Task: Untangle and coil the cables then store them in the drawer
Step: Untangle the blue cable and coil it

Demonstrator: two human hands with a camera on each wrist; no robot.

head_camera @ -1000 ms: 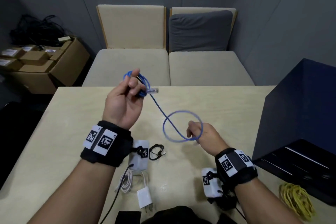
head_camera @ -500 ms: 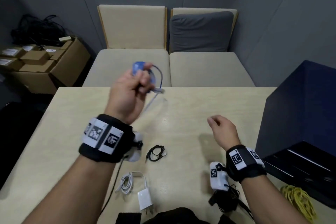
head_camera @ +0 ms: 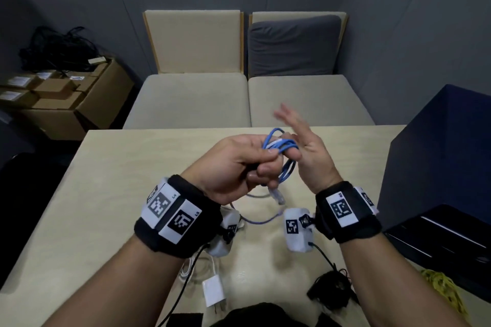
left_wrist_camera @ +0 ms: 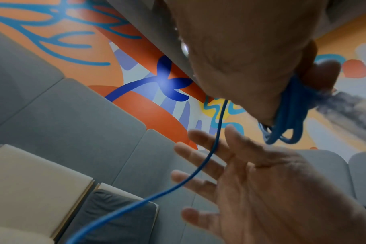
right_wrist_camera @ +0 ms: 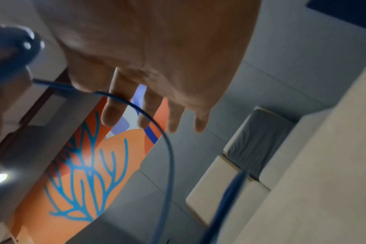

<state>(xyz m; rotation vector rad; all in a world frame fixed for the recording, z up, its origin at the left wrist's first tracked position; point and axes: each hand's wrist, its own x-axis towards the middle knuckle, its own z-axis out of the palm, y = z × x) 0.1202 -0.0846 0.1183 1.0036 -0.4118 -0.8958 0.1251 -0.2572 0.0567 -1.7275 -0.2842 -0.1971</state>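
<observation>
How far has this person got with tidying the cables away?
Early on. In hand: the left hand grips a partly wound blue cable, its tail and plug hanging loose; the right hand is open beside it. Left: the white charger cable, black cable and yellow cable lie on the table. Nothing can be seen stored.

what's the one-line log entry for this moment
left hand: grips blue cable coil | right hand: open beside coil | drawer: not yet loaded

Office meeting booth: padded grey walls (head_camera: 398,8), bench seats (head_camera: 249,98), table (head_camera: 106,180).
</observation>
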